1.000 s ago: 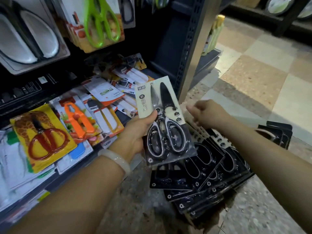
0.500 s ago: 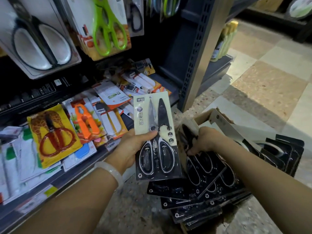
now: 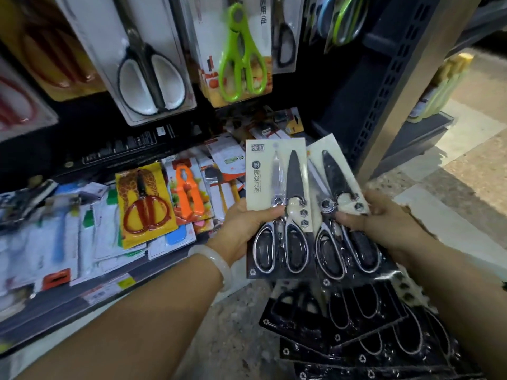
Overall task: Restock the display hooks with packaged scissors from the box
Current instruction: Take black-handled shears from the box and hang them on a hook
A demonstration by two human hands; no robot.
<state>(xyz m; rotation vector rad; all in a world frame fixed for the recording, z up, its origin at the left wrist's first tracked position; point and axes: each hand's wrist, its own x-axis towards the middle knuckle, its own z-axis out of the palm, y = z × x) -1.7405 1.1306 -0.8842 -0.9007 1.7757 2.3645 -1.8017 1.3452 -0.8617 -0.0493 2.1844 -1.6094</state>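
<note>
Left hand [image 3: 241, 229] pinches one scissors pack [image 3: 277, 209]; right hand [image 3: 384, 223] grips a second pack [image 3: 340, 215], centre frame. Stiff, slick cards, bottom-heavy. Stack [image 3: 356, 325] at 5 o'clock.

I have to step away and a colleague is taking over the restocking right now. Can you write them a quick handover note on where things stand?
Left hand grips one packaged scissors by its middle, thumb on the front.
Right hand grips a second pack, held beside the first and partly tucked behind it.
More packs lie fanned out below the hands; the box itself is not clearly visible.
The hanging display above holds other scissors; the shelf below holds mixed items.
Done: two packs picked up.
Left: hang both on a hook, then the remaining packs.
</note>
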